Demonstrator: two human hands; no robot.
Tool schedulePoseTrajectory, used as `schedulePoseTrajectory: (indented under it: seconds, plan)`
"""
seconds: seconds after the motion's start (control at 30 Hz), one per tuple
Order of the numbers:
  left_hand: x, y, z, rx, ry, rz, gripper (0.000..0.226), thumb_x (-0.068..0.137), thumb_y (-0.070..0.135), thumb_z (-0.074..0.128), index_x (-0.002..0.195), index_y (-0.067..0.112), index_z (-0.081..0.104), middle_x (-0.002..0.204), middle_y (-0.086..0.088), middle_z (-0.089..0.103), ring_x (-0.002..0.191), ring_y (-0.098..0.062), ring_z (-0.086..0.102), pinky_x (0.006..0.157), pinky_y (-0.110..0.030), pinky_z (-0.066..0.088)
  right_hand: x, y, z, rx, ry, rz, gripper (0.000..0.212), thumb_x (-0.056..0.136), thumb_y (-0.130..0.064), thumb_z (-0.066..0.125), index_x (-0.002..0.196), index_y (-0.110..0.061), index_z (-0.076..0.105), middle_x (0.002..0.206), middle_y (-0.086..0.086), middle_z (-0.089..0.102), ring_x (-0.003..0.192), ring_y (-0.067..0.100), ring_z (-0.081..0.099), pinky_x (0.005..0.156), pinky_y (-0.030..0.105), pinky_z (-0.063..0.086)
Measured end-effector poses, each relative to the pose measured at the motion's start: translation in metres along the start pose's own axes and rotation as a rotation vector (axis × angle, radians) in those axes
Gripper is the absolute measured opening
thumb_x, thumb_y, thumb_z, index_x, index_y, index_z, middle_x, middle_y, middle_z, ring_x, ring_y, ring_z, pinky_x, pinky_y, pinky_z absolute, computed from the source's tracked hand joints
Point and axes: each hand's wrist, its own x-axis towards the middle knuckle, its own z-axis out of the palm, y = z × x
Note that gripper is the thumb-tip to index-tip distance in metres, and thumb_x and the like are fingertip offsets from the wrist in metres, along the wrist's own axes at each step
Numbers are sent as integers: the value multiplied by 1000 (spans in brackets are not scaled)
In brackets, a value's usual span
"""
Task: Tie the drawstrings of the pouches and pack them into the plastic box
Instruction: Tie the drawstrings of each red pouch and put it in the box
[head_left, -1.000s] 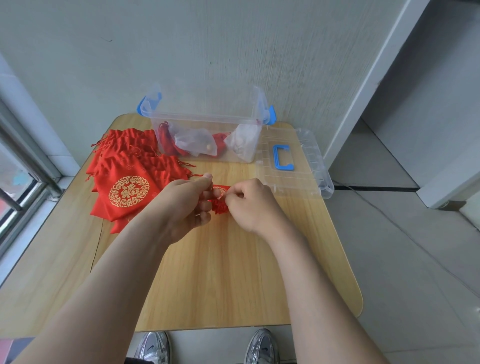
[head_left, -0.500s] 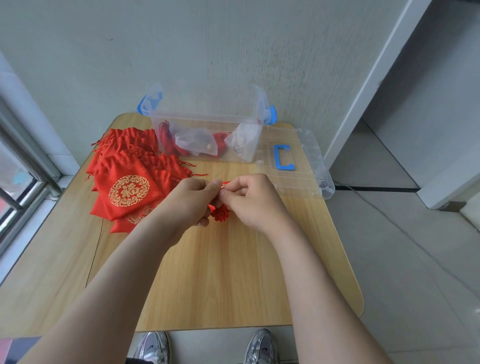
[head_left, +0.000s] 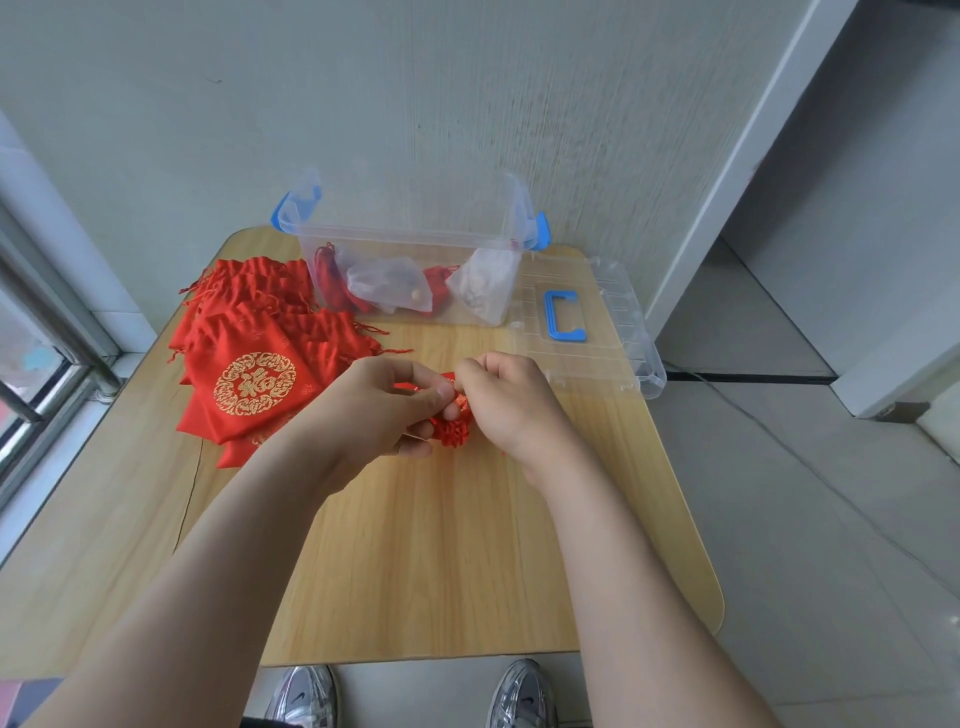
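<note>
A small red pouch (head_left: 453, 432) with a gathered mouth sits between my hands above the middle of the wooden table (head_left: 441, 545). My left hand (head_left: 374, 410) and my right hand (head_left: 511, 402) both pinch its red drawstrings, fingertips almost touching. Most of the pouch is hidden by my fingers. A pile of flat red pouches (head_left: 249, 353) with gold emblems lies at the left. The clear plastic box (head_left: 410, 249) with blue latches stands at the back and holds red pouches and clear bags.
The box's clear lid (head_left: 597, 338) with a blue handle lies at the table's right rear corner. A wall rises right behind the box. A window frame (head_left: 47, 332) borders the left. My shoes (head_left: 311, 696) show under the near table edge.
My hands have drawn closer together around the pouch's strings and shifted slightly. The pouch's gathered mouth now shows below my fingers.
</note>
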Motion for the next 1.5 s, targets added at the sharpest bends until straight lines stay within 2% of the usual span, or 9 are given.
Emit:
schedulePoseTrajectory:
  seconds: [0.23,0.4,0.6,0.8,1.03,1.17,1.33,1.4,1.5]
  plan:
    - [1,1,-1,57,4,-15,18,99,21,74,98,5,81,95,-8,80,77,-11,65,71,-26,61,0,1,-3,-31,-34,22,30,95,-26,56,66,-17,55,50,-14,58,59,8,48,58,26,37]
    - [4,-3,-1,104,78,-27,18,99,12,71,87,1,79,82,-9,76,73,-14,63,68,-28,62,7,9,-2,-105,-15,15,29,96,-26,56,86,1,61,72,-1,55,72,17,51,64,32,41]
    - [2,-4,-3,364,54,46,22,97,11,69,80,0,78,83,-18,77,68,-21,71,71,-35,66,9,7,-3,-15,8,-96,16,80,-27,56,79,-21,71,58,-10,62,64,14,56,66,31,45]
    - [-3,0,-2,615,-47,153,18,93,17,71,78,17,81,74,2,78,70,-21,76,78,-45,65,7,7,-2,-9,-35,-130,23,87,-7,56,80,-24,71,59,-4,68,61,12,63,71,39,56]
    - [-7,5,0,459,29,152,14,89,17,76,77,18,83,76,-1,79,76,-20,72,73,-38,60,5,5,-9,166,-37,-144,18,95,-2,64,104,-14,73,77,2,76,63,11,67,65,26,56]
    - [-4,2,0,353,98,105,21,89,21,74,69,14,78,79,-14,75,69,-17,60,69,-37,52,8,10,-9,169,57,-244,44,93,-1,70,125,-29,62,96,-2,80,82,18,75,79,33,61]
    - [-2,2,-2,247,177,55,22,92,19,72,73,10,79,82,-9,77,71,-13,62,70,-34,53,10,16,-5,-79,69,-334,23,88,-7,77,97,-28,78,86,-9,78,79,8,74,80,29,63]
    - [-2,2,-2,242,166,41,18,94,17,71,79,10,80,83,-6,78,72,-12,62,70,-33,52,10,17,-3,-166,52,-368,19,88,-8,77,93,-26,81,83,-13,77,77,3,73,75,21,61]
    - [-2,1,-3,252,152,34,15,96,17,72,84,12,81,87,-6,79,74,-14,61,71,-33,51,9,18,-1,-277,59,-428,20,91,-9,79,92,-29,81,84,-15,77,78,0,72,77,23,62]
